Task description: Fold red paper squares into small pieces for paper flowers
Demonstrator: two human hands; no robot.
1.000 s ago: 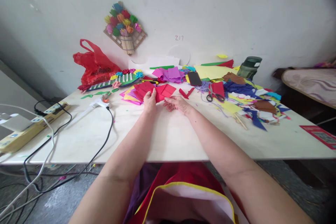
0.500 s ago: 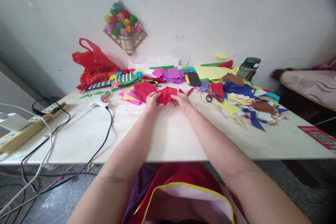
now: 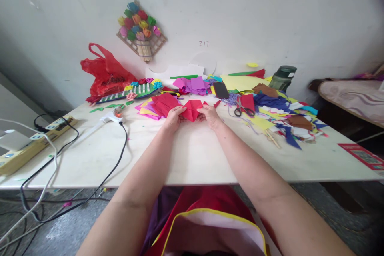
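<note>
Between my two hands is a piece of creased red paper (image 3: pixel 192 110), held just above the table. My left hand (image 3: pixel 175 117) pinches its left edge between thumb and fingers. At the right edge, my right hand (image 3: pixel 210 115) grips it the same way. Fold lines run across the paper, and its lower edge comes to a blunt point. Beyond my left hand lies a fanned stack of red, pink and yellow paper sheets (image 3: pixel 156 106). Scissors (image 3: pixel 243 108) with dark handles rest to the right of my right hand.
A glue gun (image 3: pixel 112 116) with a black cord and a power strip (image 3: pixel 36 144) are at left. A red plastic bag (image 3: pixel 106 72) stands behind them. A phone (image 3: pixel 221 90), a green bottle (image 3: pixel 283 78) and a heap of paper scraps (image 3: pixel 295 120) occupy the right side.
The red paper has been opened out a little and turned, so more of its creased face shows. Both hands keep their pinch on its edges.
</note>
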